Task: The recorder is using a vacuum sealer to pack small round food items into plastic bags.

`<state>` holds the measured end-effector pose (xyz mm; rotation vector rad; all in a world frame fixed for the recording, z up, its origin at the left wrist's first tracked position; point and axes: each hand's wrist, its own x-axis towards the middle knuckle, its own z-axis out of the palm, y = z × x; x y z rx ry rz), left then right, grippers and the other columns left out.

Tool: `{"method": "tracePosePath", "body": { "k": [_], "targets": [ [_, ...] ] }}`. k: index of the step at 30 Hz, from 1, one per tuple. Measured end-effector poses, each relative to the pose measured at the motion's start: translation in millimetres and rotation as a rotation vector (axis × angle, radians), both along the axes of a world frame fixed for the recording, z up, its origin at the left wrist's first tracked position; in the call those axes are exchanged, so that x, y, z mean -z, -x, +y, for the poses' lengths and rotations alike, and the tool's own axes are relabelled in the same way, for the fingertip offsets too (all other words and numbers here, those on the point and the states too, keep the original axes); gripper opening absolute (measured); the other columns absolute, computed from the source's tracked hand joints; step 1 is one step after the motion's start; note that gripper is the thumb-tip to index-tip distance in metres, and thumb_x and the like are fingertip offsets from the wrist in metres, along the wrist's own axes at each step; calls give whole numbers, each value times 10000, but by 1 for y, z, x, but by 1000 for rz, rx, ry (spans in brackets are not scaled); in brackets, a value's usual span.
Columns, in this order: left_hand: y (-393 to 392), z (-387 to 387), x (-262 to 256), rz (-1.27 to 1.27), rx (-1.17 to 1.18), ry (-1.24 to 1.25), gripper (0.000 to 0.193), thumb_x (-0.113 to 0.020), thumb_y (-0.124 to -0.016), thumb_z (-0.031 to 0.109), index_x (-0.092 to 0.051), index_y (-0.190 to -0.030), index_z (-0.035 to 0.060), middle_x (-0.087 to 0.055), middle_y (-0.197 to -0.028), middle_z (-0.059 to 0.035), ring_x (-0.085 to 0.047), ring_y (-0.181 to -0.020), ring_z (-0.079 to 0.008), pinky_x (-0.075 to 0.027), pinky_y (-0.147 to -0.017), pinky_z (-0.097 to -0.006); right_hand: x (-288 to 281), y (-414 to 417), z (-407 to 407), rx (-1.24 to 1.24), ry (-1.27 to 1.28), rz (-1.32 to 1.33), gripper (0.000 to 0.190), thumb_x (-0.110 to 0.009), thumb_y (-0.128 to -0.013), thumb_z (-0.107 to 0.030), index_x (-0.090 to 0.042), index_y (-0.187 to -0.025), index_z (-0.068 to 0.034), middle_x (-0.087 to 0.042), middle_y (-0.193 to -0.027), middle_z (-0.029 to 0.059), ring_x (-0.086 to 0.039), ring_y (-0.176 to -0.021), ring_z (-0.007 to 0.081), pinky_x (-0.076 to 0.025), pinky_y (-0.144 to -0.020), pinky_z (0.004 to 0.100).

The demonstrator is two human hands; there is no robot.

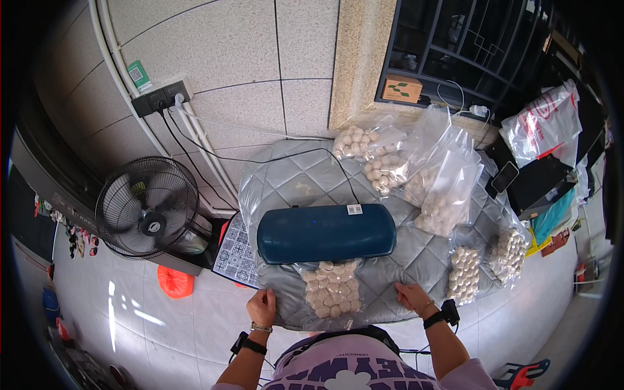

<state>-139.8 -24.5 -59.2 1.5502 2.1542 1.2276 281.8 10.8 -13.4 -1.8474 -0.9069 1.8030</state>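
Note:
A dark blue vacuum sealer [326, 234] lies across the grey quilted cover [292, 170] in front of me. From its near edge a clear plastic bag of pale round balls [334, 291] reaches towards me, its top end hidden by the machine. My left hand [262, 307] is curled at the cover's near left edge, left of that bag. To the bag's right, my right hand [412, 297] rests on the cover with its fingers curled. No object shows in either hand.
Open-topped bags of balls [438, 204] stand at the back right. Flat packed bags [464, 275] lie at the right edge, near a phone [505, 177] on a black box. A fan [148, 207] stands at left. The machine's black cable runs to a wall socket [161, 99].

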Motion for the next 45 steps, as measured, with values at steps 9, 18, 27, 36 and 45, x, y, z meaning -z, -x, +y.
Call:
{"method": "tracePosePath", "body": {
  "k": [9,18,27,36,45],
  "targets": [
    [16,17,-10,-177,43,132,307,-594,-860,263,-620,-702,1,-569,-524,-102,-552,-449,-206,-419,-458,-325,-3,3,12,-68,-5,-82,414,-542,-892,-362,-583,-659,-22,-426,-423,9,-342,-312,97,-232,-315,256],
    [15,92,-15,-386,-52,234,575,-630,-803,465,-584,-1047,-53,-645,-875,-182,-628,-805,-286,-479,-738,-361,4,44,103,117,-727,-492,501,-609,-822,-430,-608,-863,69,-617,-701,100,-580,-642,206,-467,-618,316],
    [17,93,-23,-247,-48,142,630,-646,-778,491,-575,-1034,-80,-638,-870,-175,-627,-788,-265,-488,-674,-343,2,44,101,153,-606,-372,559,-682,-774,-413,-596,-985,98,-654,-827,139,-618,-742,190,-479,-687,298],
    [36,101,-62,64,124,438,664,-606,-747,598,-607,-853,-58,-628,-824,-225,-618,-776,-368,-479,-677,-433,-10,39,106,-7,-570,-477,638,-672,-759,-459,-592,-1012,121,-663,-856,181,-646,-786,235,-493,-711,315],
    [33,116,-84,217,143,644,845,-519,-670,768,-621,-865,-48,-637,-838,-243,-629,-818,-389,-495,-712,-437,-17,39,111,-63,-600,-543,614,-703,-731,-471,-618,-939,101,-660,-799,145,-619,-724,200,-478,-661,311]
  ]
}}
